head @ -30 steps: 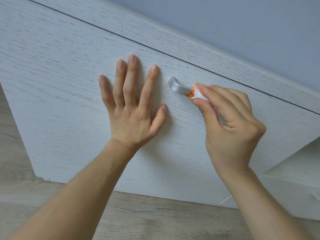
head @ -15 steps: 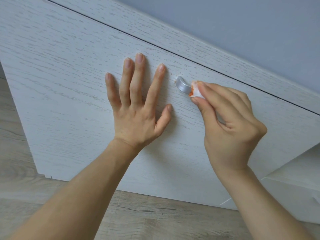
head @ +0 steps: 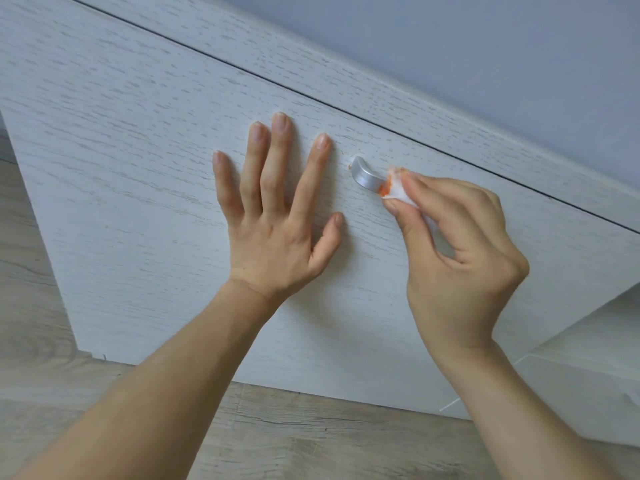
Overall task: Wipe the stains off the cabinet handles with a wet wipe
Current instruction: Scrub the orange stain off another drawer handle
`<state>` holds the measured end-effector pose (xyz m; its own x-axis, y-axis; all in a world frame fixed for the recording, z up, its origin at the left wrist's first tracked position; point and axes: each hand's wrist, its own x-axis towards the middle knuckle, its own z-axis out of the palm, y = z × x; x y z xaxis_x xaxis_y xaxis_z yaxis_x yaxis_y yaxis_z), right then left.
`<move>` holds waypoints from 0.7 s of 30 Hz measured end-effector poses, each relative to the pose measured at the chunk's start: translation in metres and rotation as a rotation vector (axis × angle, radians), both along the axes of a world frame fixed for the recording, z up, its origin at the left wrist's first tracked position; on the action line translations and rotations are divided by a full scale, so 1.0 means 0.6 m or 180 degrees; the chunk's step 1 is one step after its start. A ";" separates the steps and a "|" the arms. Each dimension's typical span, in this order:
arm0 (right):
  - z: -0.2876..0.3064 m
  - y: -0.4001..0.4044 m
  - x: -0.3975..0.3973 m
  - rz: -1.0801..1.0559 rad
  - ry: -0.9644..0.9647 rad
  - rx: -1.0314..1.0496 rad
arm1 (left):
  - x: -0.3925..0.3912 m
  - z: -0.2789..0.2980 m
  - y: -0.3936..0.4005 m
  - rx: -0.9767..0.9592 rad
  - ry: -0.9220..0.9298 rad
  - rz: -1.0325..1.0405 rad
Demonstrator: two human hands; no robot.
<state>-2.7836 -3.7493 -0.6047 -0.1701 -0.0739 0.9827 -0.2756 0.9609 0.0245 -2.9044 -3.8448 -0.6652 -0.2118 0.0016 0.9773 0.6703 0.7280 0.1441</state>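
1. Right hand [head: 460, 258] pinches a folded wipe [head: 398, 190] between thumb and forefinger; the other fingers curl behind. The wipe's leading edge is smeared orange and touches the handle [head: 365, 176].
2. The handle is a short silver bar on the door [head: 138, 150], just beyond the right fingertips and just right of the left forefinger. Only its left end shows; the rest sits under the wipe and fingers, so I cannot tell how much stain remains there.
3. Left hand [head: 277, 230] lies flat on the door, fingers spread wide, holding nothing. It looks to be bracing the door — judged useful, since rubbing could rock the door.
4. Faint orange specks sit on the door by the handle's left end, between handle and left forefinger. These likely need a pass too.
5. Judgement on technique: the soiled edge now leads, so it may spread pigment rather than lift it. Refolding to a clean white face before the next stroke should help.
6. Wrap the wipe around the bar rather than press one side — underside and end curve are otherwise missed.
7. Stroke along the bar toward the left end, with firm, even pinch pressure.
8. Risk: a slipping wipe brings fingertips onto the stain.
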 end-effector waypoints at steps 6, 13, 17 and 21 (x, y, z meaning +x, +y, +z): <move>0.009 -0.001 -0.011 -0.0039 -0.0033 0.0269 | 0.000 0.000 0.003 0.0035 0.0002 0.0024; 0.002 -0.005 -0.014 -0.0076 0.0027 0.0126 | 0.001 0.000 0.004 0.0048 0.0038 0.0049; 0.000 -0.007 -0.016 -0.0008 0.0097 -0.0220 | -0.001 0.001 0.005 0.0104 0.0016 0.0034; -0.006 0.011 0.006 -0.0102 0.0089 -0.0293 | -0.002 -0.001 0.005 0.0113 0.0028 0.0033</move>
